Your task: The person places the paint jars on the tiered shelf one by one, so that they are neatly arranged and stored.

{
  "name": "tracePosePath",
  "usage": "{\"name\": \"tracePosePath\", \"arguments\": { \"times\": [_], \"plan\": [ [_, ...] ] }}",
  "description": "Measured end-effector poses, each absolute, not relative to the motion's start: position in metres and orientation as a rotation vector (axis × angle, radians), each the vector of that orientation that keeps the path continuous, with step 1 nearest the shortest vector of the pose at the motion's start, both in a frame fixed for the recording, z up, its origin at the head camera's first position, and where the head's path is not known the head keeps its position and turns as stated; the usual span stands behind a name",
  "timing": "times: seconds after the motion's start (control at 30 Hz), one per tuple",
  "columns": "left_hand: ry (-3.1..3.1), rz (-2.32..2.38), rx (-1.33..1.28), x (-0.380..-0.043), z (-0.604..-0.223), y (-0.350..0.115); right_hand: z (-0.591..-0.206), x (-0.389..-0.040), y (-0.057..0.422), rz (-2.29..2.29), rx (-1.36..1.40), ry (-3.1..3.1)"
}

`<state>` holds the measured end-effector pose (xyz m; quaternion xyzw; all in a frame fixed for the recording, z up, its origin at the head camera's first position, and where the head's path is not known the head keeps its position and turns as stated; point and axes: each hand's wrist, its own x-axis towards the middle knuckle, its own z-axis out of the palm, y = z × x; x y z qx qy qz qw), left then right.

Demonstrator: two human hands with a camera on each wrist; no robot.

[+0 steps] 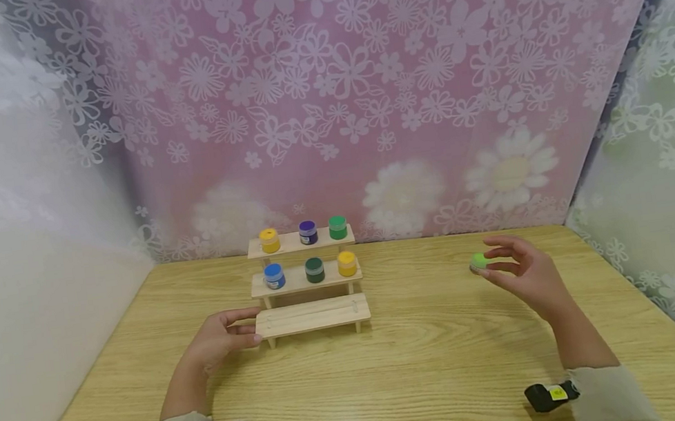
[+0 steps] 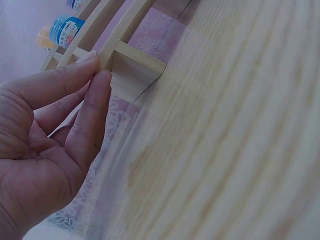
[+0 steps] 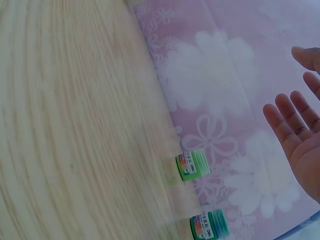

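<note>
My left hand [image 1: 222,336] pinches the left end of the lowest step of a three-tier wooden display stand [image 1: 313,316]; the left wrist view shows thumb and fingers on the board's edge. Small paint jars stand on the upper two tiers, among them a blue jar [image 1: 274,276] and a purple jar [image 1: 308,232]. My right hand [image 1: 529,280] is by a light green paint jar [image 1: 478,263] on the table's right side. In the right wrist view its fingers are spread, apart from that jar [image 3: 192,165]. A darker green jar [image 3: 209,225] stands beside it, hidden in the head view.
The stand is on a wood-grain table [image 1: 418,368] near its back edge. A pink flowered curtain [image 1: 325,101] hangs behind. A white sheet [image 1: 34,238] borders the left, a flowered one [image 1: 672,186] the right. Both wrists wear black camera straps.
</note>
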<state>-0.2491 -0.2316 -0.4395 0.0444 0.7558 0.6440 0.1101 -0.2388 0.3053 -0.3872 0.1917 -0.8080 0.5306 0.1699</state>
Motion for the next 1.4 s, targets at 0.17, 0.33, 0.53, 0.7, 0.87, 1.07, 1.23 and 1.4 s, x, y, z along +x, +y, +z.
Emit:
{"name": "tracePosePath", "arguments": {
  "times": [0.17,0.33,0.53,0.7,0.87,1.07,1.23,1.4],
  "plan": [
    [2.215,1.895,0.135,-0.249,-0.44,-0.232,-0.389,-0.237,0.314,1.489,0.497,-2.314],
    [2.223,1.889,0.126,-0.249,-0.439,-0.231,-0.39,-0.234,0.326,1.463,0.483,-2.365],
    [2.226,1.882,0.114,-0.249,-0.438,-0.231,-0.394,-0.231,0.343,1.435,0.479,-2.449],
    [2.226,1.886,0.112,-0.249,-0.439,-0.231,-0.4,-0.233,0.356,1.373,0.444,-2.493],
    [2.234,1.875,0.115,-0.249,-0.439,-0.231,-0.408,-0.236,0.366,1.311,0.4,-2.501],
    [2.232,1.872,0.117,-0.249,-0.439,-0.231,-0.413,-0.237,0.377,1.346,0.336,-2.508],
    [2.228,1.876,0.119,-0.25,-0.44,-0.231,-0.42,-0.24,0.386,1.379,0.314,-2.522],
    [2.223,1.883,0.115,-0.25,-0.44,-0.232,-0.425,-0.242,0.392,1.392,0.283,-2.556]
  ]
}}
